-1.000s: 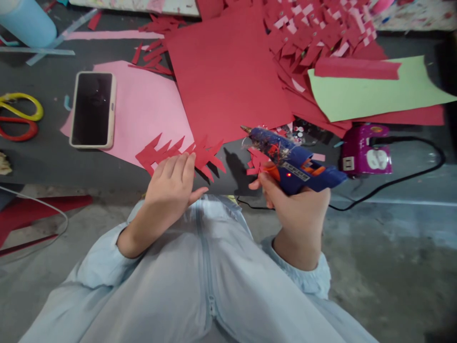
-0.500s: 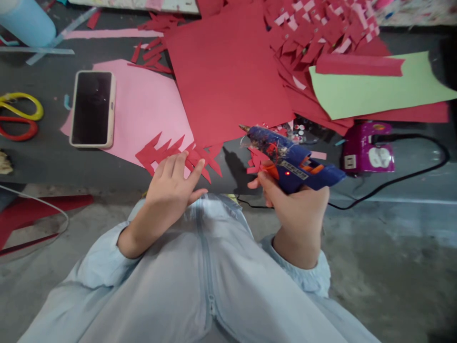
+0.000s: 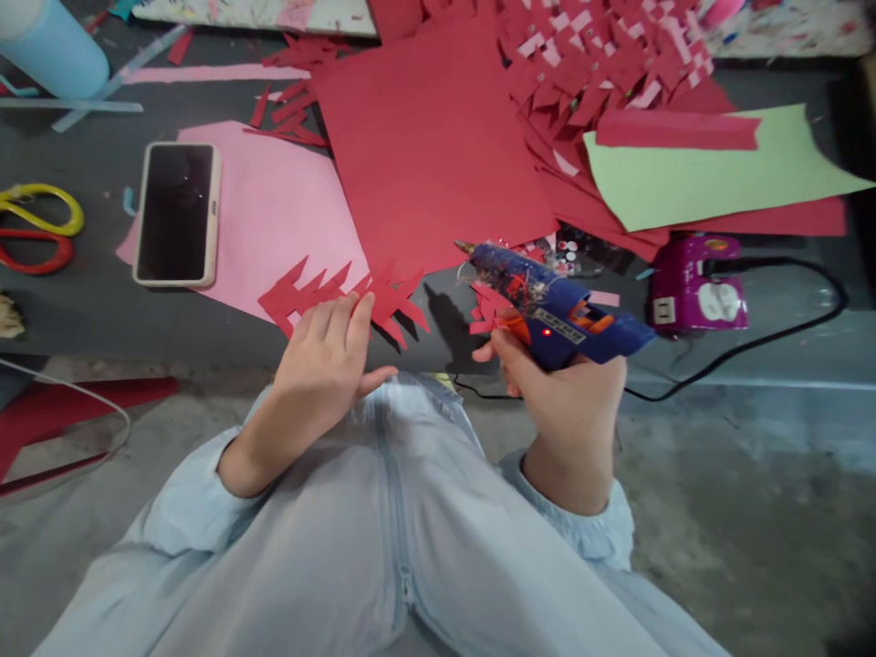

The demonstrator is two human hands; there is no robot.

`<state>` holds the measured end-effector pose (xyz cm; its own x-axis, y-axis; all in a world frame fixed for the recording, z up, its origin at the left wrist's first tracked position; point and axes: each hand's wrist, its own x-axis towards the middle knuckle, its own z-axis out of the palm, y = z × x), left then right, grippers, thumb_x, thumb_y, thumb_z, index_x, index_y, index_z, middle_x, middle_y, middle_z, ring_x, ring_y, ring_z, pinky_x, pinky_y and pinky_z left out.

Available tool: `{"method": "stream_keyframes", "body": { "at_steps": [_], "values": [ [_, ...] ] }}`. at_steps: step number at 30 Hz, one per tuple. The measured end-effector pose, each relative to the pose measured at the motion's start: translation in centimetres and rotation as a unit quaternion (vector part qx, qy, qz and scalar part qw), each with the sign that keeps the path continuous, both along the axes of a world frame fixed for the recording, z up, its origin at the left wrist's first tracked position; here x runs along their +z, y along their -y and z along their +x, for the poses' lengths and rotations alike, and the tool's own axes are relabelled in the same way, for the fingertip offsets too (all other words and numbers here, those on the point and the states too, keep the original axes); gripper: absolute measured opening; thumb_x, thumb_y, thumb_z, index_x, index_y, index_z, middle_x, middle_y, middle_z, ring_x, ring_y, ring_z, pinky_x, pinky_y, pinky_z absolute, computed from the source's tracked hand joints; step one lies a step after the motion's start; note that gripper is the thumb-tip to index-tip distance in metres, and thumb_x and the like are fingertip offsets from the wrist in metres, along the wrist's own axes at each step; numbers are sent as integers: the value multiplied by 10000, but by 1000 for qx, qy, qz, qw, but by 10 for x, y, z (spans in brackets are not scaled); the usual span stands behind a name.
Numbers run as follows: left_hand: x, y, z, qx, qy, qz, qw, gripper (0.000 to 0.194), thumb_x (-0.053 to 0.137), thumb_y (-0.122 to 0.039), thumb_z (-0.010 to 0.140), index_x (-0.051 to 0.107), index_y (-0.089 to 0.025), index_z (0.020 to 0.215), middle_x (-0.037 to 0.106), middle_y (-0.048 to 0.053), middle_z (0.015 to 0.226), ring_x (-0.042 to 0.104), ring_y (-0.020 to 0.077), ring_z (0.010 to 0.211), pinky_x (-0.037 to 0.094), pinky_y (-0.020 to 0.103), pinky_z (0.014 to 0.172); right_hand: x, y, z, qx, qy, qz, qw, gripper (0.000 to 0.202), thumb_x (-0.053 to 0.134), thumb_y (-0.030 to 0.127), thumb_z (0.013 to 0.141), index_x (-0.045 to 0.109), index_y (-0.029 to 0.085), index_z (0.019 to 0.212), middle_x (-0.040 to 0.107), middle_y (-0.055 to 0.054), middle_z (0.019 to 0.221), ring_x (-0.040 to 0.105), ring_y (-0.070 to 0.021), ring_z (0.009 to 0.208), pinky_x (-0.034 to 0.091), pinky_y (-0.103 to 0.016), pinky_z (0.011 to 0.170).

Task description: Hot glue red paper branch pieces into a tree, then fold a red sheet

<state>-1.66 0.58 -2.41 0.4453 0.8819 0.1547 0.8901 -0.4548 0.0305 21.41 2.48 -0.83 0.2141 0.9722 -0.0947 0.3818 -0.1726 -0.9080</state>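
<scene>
My left hand (image 3: 327, 351) lies flat with fingers stretched out over a red paper cutout with pointed, zigzag edges (image 3: 393, 306), near the front edge of the table. The cutout partly overlaps a pink paper sheet (image 3: 274, 196); my fingers hide its middle. In my right hand (image 3: 571, 397) is a blue hot glue gun (image 3: 561, 306) with an orange trigger and a lit red light. Its nozzle points up and left, above the table and apart from the cutout. Below the gun's barrel lie small red paper pieces (image 3: 484, 308).
A large red sheet (image 3: 431, 146) lies behind my hands. On the left are a phone (image 3: 176, 214), scissors (image 3: 45, 228) and a blue bottle (image 3: 55, 50). To the right sit a purple power socket block (image 3: 698, 292) with a black cord, green paper (image 3: 691, 187) and woven red-pink paper pieces (image 3: 602, 55).
My left index finger has drawn in beside the other fingers, on the red cutout. My right hand still holds the glue gun in nearly the same place; the view has shifted slightly.
</scene>
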Motion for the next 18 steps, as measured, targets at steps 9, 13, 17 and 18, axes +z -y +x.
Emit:
{"method": "stream_keyframes", "body": {
  "at_steps": [9, 13, 17, 18],
  "values": [
    [1, -3, 6, 33, -27, -46, 998, 618, 465, -563, 949, 531, -124, 1379, 580, 266, 1299, 573, 373, 1154, 478, 489, 914, 0, 0, 1, 0, -5, 0, 1000, 156, 751, 320, 749, 721, 214, 859, 707, 18, 594, 466, -93, 350, 414, -249, 343],
    [2, -2, 4, 23, -17, -56, 998, 615, 447, -613, 931, 532, -222, 1399, 535, 256, 1359, 543, 380, 1207, 477, 498, 926, 0, 0, 1, 1, 0, -4, 1000, 166, 742, 324, 757, 717, 203, 867, 707, 18, 594, 465, -90, 347, 421, -247, 350],
    [1, 0, 1, 0, -16, -45, 999, 582, 438, -617, 928, 520, -304, 1412, 503, 243, 1380, 533, 385, 1217, 472, 516, 935, 1, 0, 0, -3, 1, -3, 1000, 172, 745, 332, 752, 717, 200, 860, 708, 14, 593, 474, -95, 350, 421, -249, 344],
    [1, 1, 1, -5, -14, -42, 999, 585, 436, -617, 928, 507, -314, 1422, 503, 240, 1377, 537, 382, 1209, 474, 514, 932, 1, 0, 0, -3, 0, -1, 1000, 171, 748, 331, 750, 719, 205, 861, 707, 15, 592, 476, -97, 352, 420, -250, 341]
  ]
}}
